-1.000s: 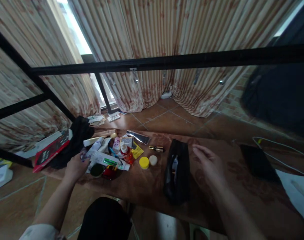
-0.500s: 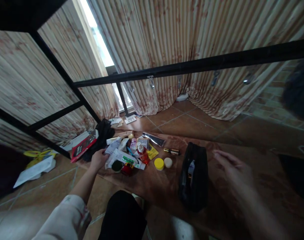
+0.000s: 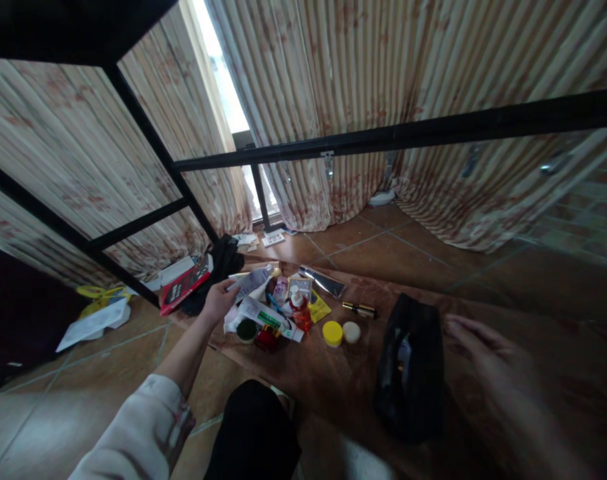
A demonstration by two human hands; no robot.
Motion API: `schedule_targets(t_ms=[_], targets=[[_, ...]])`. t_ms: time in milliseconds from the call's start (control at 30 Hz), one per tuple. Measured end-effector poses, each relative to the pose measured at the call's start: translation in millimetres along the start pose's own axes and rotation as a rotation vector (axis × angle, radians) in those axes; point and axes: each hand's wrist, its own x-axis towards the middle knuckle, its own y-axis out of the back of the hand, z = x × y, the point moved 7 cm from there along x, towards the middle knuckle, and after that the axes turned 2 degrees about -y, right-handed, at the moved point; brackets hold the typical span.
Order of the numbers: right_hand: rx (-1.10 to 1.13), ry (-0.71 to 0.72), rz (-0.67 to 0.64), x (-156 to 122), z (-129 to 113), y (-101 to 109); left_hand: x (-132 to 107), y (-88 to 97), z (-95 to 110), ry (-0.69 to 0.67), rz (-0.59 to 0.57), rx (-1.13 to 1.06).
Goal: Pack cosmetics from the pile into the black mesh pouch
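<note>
My left hand [image 3: 219,301] is closed on the end of a pale greyish-purple tube [image 3: 253,284] at the left of a pile of toiletries. Around it lie a white and green tube [image 3: 270,318], a red pump bottle [image 3: 300,312], a dark round lid [image 3: 246,331] and a dark red jar [image 3: 267,339]. My right hand [image 3: 488,353], blurred, has its thumb and fingertips pinched together at the right edge of a black pouch [image 3: 418,373]. Whatever they pinch is hidden. The pouch stands with its top unzipped, and small items show inside.
Nearer the pouch lie a yellow-lidded jar [image 3: 332,333], a whitish round item [image 3: 352,333], a black and gold lipstick-like tube [image 3: 360,310] and a silver tube [image 3: 323,281]. A red book [image 3: 186,285] and a black bag [image 3: 226,257] lie left. A dark metal frame [image 3: 383,137] crosses above.
The view has shifted, moving the scene rightward. The tube in my left hand appears slightly raised from the pile. My right hand has come closer to the pouch's edge.
</note>
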Motion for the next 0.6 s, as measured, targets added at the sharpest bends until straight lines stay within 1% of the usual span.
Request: schedule_targets(t_ms=[167,300,367,467,600], targets=[[-0.006,0.002,-0.029,3,6,-2,2,-23.8,11,0.003,-0.122,-0.045],[-0.065,-0.009,-0.005,-3,-3,-1,0,-41.4,21,0.017,-0.217,-0.054],[-0.062,-0.022,-0.002,-6,-7,-1,-2,-45.9,23,0.021,-0.243,-0.044],[-0.056,-0.035,-0.009,-10,-12,-2,-2,-42.5,21,0.026,-0.224,-0.022],[-0.075,-0.023,-0.014,-12,-14,-2,-4,-27.4,9,0.041,-0.170,-0.003]])
